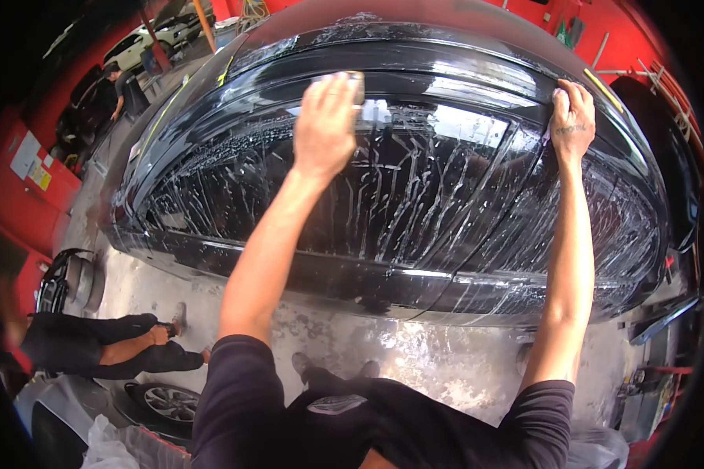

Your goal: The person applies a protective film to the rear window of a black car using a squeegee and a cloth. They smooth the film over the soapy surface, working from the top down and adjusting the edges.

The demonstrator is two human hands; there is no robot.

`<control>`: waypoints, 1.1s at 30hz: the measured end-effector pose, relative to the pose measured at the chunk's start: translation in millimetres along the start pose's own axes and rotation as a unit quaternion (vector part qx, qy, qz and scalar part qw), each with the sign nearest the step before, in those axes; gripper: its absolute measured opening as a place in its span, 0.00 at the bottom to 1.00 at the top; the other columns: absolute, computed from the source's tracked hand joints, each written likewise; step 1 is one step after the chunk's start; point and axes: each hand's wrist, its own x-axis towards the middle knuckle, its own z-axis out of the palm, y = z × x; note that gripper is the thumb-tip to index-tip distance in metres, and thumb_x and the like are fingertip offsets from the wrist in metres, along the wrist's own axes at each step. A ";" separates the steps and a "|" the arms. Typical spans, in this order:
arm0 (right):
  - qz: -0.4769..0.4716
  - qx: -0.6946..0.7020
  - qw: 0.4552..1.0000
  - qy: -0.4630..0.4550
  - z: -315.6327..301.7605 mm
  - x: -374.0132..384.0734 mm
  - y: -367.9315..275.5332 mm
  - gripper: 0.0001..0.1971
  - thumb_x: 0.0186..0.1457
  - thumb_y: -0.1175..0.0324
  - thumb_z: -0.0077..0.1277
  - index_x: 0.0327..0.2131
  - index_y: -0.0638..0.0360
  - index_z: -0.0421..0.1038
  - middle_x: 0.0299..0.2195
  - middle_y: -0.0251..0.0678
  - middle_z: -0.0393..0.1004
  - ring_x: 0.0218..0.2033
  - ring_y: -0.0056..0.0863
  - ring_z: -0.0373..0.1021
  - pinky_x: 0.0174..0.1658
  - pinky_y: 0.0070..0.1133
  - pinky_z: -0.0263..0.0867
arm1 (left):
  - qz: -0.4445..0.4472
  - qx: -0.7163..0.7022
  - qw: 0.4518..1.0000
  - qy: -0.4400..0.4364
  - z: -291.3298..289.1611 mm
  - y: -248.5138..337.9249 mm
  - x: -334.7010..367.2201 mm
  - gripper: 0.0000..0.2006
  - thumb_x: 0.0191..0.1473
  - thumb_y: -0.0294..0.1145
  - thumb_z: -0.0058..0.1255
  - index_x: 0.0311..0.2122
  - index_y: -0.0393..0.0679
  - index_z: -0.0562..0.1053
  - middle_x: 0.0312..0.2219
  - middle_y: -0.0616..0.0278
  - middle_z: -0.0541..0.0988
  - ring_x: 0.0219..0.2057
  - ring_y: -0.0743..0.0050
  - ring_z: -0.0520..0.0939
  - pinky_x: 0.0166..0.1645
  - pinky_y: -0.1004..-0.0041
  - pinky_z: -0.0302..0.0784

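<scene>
A black car (336,246) fills the middle of the view, its side windows and roof edge wet with whitish runs of liquid. My left hand (326,125) is closed round a small greyish-beige block (357,87), pressed to the roof edge above the side window (414,180). Its palm side is hidden, so whether the block is a sponge or a sanding block cannot be told. Farther right, my right hand (574,125) bends its fingers over the same roof edge. Something pale shows at its fingertips, too small to name.
Another person (121,344) in dark clothes sits or crouches at the lower left, near a wheel (168,402). A second person (125,90) stands far left beside the red wall panels (31,176). Plastic sheeting (105,445) lies at the lower left; the concrete floor (446,367) is wet.
</scene>
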 end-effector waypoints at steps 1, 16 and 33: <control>-0.004 -0.002 1.000 0.004 2.0 1.6 3.1 0.15 0.62 0.57 0.52 0.49 0.45 0.81 0.53 0.37 0.77 0.56 0.39 0.73 0.60 0.34 0.68 | -0.047 0.007 0.999 -0.002 -11.7 -29.4 -21.0 0.20 0.62 0.33 0.54 0.56 0.33 0.75 0.57 0.45 0.78 0.61 0.46 0.74 0.70 0.52 0.62; -0.036 -0.018 0.998 -0.053 8.4 7.9 39.4 0.17 0.69 0.59 0.46 0.53 0.54 0.78 0.53 0.39 0.77 0.55 0.39 0.73 0.59 0.31 0.66 | -0.153 0.077 0.984 0.053 -76.2 -130.2 -82.1 0.17 0.63 0.29 0.49 0.54 0.33 0.76 0.52 0.45 0.80 0.54 0.46 0.77 0.64 0.55 0.70; -0.081 0.028 0.994 -0.062 44.7 -15.4 -101.9 0.16 0.69 0.59 0.46 0.52 0.50 0.79 0.55 0.38 0.75 0.59 0.38 0.71 0.61 0.32 0.66 | -0.209 0.104 0.970 0.066 -108.2 -194.6 -131.2 0.13 0.63 0.28 0.47 0.49 0.35 0.77 0.49 0.46 0.80 0.53 0.46 0.77 0.61 0.54 0.71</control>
